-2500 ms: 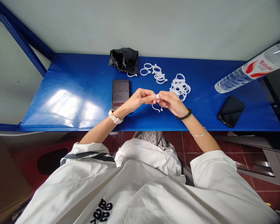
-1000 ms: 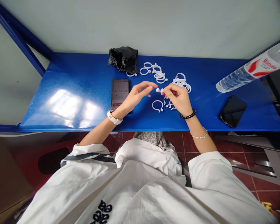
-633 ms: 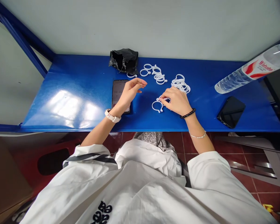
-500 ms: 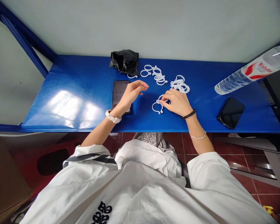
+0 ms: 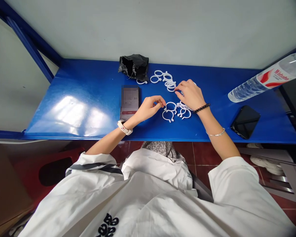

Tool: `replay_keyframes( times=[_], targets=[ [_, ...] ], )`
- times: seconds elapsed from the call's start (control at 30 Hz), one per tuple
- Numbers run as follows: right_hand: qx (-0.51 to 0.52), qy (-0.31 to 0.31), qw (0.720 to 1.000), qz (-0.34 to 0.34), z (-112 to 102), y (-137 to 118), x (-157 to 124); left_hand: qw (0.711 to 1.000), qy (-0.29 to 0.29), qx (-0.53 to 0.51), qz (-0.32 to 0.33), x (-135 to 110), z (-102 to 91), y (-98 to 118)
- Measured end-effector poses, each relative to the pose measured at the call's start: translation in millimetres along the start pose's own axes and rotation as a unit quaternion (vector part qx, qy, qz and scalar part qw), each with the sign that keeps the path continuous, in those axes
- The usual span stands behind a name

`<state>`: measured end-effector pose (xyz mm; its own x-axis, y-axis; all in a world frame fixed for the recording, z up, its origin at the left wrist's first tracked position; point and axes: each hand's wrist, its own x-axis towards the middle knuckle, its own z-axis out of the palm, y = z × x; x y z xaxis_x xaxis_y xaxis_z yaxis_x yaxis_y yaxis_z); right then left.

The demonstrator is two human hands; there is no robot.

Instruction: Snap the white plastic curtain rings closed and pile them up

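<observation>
White rings (image 5: 168, 111) lie on the blue table (image 5: 93, 95) in the head view, two just beside the loosely curled, released left hand (image 5: 151, 107), others partly beneath the right hand (image 5: 190, 93), whose grip I cannot tell. One ring (image 5: 142, 83) shows at the near edge of the open black bag (image 5: 141, 65), its interior too dark to read.

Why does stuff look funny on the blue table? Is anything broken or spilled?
The black bag at the back looks odd: its mouth is ragged, as if torn. One white ring pokes out at its front edge, partly hidden. I see no spill.
</observation>
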<state>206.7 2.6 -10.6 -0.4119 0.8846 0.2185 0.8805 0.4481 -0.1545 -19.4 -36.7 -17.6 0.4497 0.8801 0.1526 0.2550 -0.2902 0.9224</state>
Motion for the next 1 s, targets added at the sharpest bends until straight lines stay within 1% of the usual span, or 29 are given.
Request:
replay_keyframes(
  times=[0.1,0.17,0.3,0.5,0.6,0.73,0.87,1.0],
  targets=[
    [-0.042,-0.033,0.999,-0.003,4.7,5.7,9.9,0.999,-0.018,0.029,0.019,-1.7,1.4,3.1],
    [-0.063,-0.044,0.997,-0.003,8.0,6.4,12.4,0.999,-0.023,0.040,0.023,-2.5,1.6,4.1],
    [-0.075,-0.042,0.996,-0.012,14.0,5.2,11.1,0.998,-0.029,0.046,0.030,-3.3,2.2,3.5],
    [-0.046,-0.028,0.998,-0.026,18.8,6.7,8.0,0.998,-0.029,0.039,0.043,-4.6,2.7,3.6],
    [0.008,-0.006,1.000,-0.020,18.1,10.9,8.5,0.998,-0.028,0.042,0.046,-5.0,2.6,4.7],
    [0.120,0.023,0.992,-0.010,18.2,15.2,11.6,0.998,-0.030,0.041,0.047,-5.1,2.1,5.6],
    [0.227,0.032,0.973,-0.016,20.9,12.2,16.1,0.998,-0.029,0.039,0.046,-5.2,1.9,5.8],
    [0.316,0.034,0.947,-0.034,16.9,0.2,16.1,0.998,-0.015,0.045,0.045,-5.2,2.1,4.6]
  ],
)
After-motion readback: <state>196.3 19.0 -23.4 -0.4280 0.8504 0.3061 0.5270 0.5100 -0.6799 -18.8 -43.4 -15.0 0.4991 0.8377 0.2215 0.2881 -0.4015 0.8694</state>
